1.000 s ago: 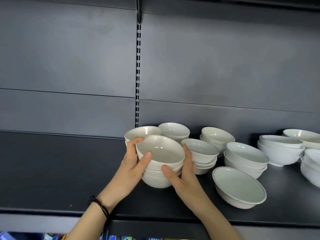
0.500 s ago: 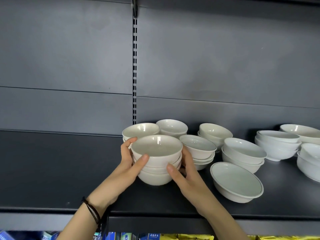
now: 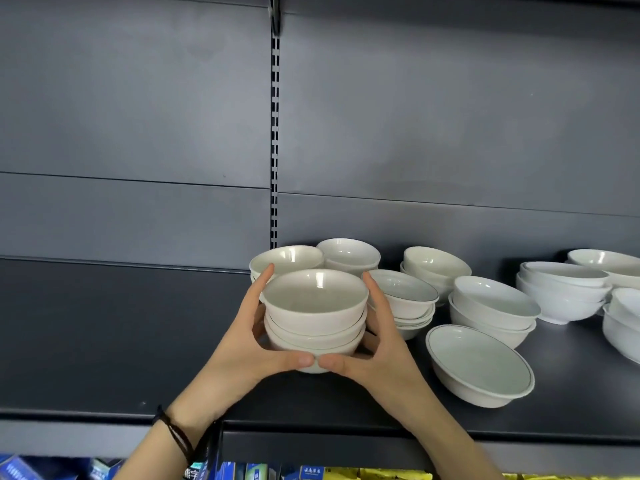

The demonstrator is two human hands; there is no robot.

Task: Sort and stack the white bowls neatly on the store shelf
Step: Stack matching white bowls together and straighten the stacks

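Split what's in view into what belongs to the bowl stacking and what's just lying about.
Job in hand: held stack, gripped by left hand and right hand; loose bowl; neighbouring stacks; shelf.
Lying about: packaged goods below; wrist band; slotted upright.

Dim, even overhead light puts small glints inside the bowl stack (image 3: 313, 301) between left hand (image 3: 242, 348) and right hand (image 3: 384, 344). The back panel (image 3: 138, 109) above them carries a pale sheen; bowls (image 3: 623, 327) far right look stretched
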